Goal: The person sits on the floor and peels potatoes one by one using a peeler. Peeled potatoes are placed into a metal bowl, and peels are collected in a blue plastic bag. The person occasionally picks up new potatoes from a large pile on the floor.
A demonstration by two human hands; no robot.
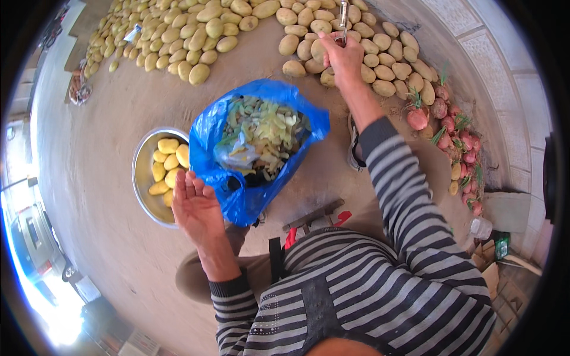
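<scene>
My left hand [198,211] is empty, palm turned up, between a steel bowl [141,196] and a blue plastic bag [249,202]. Peeled yellow potatoes [168,146] lie in the bowl. The bag gapes open, and potato peelings [271,129] fill it, with a piece of pale plastic [238,153] among them. Beyond the bag, my right hand [345,58] grips a metal peeler [343,18] over a heap of unpeeled potatoes [384,73]. Whether its fingers also touch a potato cannot be made out.
A larger potato pile [178,38] spreads across the floor at the far left. Red onions [467,142] with green shoots lie along the tiled wall [496,71] on the right. Below them are a clear plastic container [481,228] and cardboard [492,278]. A vehicle [40,242] stands outside at left.
</scene>
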